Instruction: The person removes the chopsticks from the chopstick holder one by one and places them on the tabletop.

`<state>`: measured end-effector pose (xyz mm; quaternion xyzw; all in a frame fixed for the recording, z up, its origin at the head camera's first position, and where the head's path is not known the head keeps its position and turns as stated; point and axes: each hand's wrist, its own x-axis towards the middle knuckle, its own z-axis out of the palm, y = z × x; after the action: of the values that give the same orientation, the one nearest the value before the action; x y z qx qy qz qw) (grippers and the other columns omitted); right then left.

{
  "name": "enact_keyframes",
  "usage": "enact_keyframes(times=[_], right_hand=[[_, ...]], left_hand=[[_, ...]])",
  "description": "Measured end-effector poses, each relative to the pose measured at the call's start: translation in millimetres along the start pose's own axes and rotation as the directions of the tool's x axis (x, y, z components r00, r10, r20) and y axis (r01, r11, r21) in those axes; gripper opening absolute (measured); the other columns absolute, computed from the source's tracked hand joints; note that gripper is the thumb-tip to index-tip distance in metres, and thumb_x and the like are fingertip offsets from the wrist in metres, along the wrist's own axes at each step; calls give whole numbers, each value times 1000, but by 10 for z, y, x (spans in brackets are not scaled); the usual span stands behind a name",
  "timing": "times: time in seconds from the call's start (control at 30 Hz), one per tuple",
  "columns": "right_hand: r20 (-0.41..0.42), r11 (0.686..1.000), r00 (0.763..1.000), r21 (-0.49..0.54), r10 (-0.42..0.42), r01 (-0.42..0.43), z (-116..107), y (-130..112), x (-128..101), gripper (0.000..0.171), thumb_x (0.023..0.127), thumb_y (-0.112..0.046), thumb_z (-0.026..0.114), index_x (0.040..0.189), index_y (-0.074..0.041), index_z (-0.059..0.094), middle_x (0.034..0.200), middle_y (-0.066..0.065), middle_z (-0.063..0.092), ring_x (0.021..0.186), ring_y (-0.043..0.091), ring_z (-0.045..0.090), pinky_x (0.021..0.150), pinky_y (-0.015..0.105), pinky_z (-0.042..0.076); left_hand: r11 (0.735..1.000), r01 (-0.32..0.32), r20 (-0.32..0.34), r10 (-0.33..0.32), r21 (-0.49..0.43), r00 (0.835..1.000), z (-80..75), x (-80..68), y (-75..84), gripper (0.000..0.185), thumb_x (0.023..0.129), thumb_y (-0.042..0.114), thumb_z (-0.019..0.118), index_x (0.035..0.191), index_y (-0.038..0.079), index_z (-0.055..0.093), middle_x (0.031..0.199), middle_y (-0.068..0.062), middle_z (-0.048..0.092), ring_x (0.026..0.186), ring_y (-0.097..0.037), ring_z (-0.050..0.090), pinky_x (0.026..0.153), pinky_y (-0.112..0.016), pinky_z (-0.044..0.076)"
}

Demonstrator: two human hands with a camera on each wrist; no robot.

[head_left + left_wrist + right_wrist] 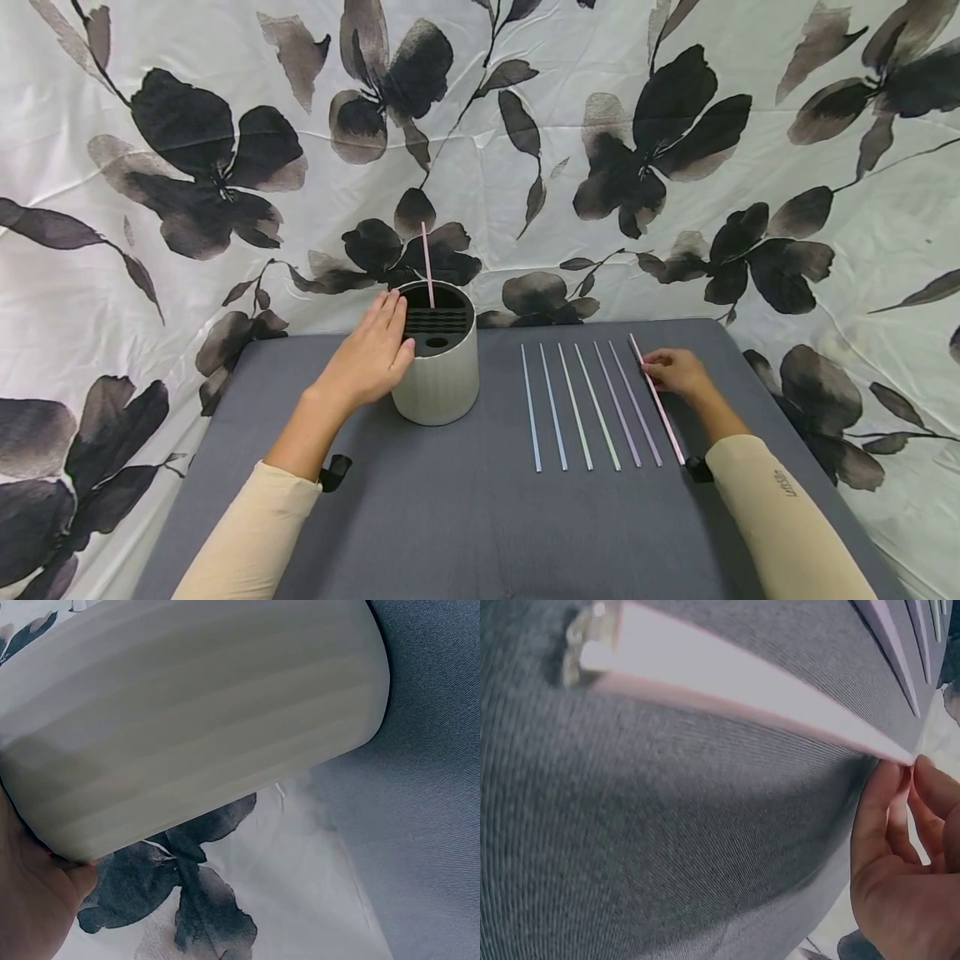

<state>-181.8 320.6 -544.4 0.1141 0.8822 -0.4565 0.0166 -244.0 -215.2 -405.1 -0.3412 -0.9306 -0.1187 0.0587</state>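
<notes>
My left hand (367, 350) lies with straight fingers against the rim of a round off-white pen holder (438, 387); in the left wrist view, its ribbed side (210, 727) fills much of the picture. The holder has a dark slotted insert, and a pink stick (428, 267) stands upright in its rear compartment. Over at the right, my right hand (675, 371) pinches another slim pink stick (660, 408) between thumb and fingers near its far end. Close up in the right wrist view, that stick (727, 671) shows a clear, shiny tip at its near end.
Left of the held stick, a row of thin sticks lies on the grey table (480, 517): purple (617, 402), pale green (597, 406) and light blue (530, 408), in pairs. Behind the table hangs a white floral cloth (525, 200).
</notes>
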Motion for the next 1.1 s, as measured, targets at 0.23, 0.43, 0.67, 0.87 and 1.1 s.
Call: enact_keyframes(times=[0.23, 0.43, 0.67, 0.87, 1.1], right_hand=[[-58, 997, 998, -71, 36, -40, 56, -2, -13, 31, 100, -7, 66, 119, 17, 65, 93, 19, 74, 72, 9, 68, 62, 22, 61], [-98, 987, 995, -154, 22, -37, 93, -23, -8, 28, 99, -10, 67, 113, 14, 69, 93, 20, 75, 70, 8, 68, 62, 24, 62], [-117, 959, 993, -281, -3, -30, 99, -64, 3, 28, 97, -16, 68, 108, 9, 70, 97, 23, 74, 67, 13, 70, 58, 26, 58], [-123, 931, 989, -362, -83, 33, 65, -69, 53, 27, 95, -19, 70, 107, 6, 72, 96, 21, 75, 77, 26, 70, 67, 34, 53], [-153, 920, 971, -373, -184, 116, 16, -229, 41, 24, 96, -19, 70, 108, 1, 74, 94, 18, 75, 81, 29, 66, 69, 37, 47]], left_hand=[[1000, 2, 8, -2, -1, 1000, 10, -2, 11, 70, 108, 34, 33, 161, -8, 18, 171, -24, 14, 161, -39, 7, 130, -53, 14], [1000, 8, 9, -8, -2, 1000, 20, -4, 11, 70, 108, 35, 33, 162, -7, 18, 172, -23, 13, 161, -38, 6, 131, -52, 14], [1000, 12, 4, -12, -2, 1000, 15, -6, 4, 70, 108, 34, 33, 162, -7, 18, 171, -24, 13, 161, -38, 6, 130, -52, 16], [1000, 13, 5, -13, -1, 1000, 6, 3, 3, 69, 108, 35, 32, 162, -7, 18, 172, -23, 12, 161, -38, 6, 131, -51, 15], [1000, 13, 5, -13, 1, 1000, -6, 10, 8, 69, 108, 34, 33, 162, -7, 18, 172, -23, 13, 161, -38, 6, 131, -50, 14]])
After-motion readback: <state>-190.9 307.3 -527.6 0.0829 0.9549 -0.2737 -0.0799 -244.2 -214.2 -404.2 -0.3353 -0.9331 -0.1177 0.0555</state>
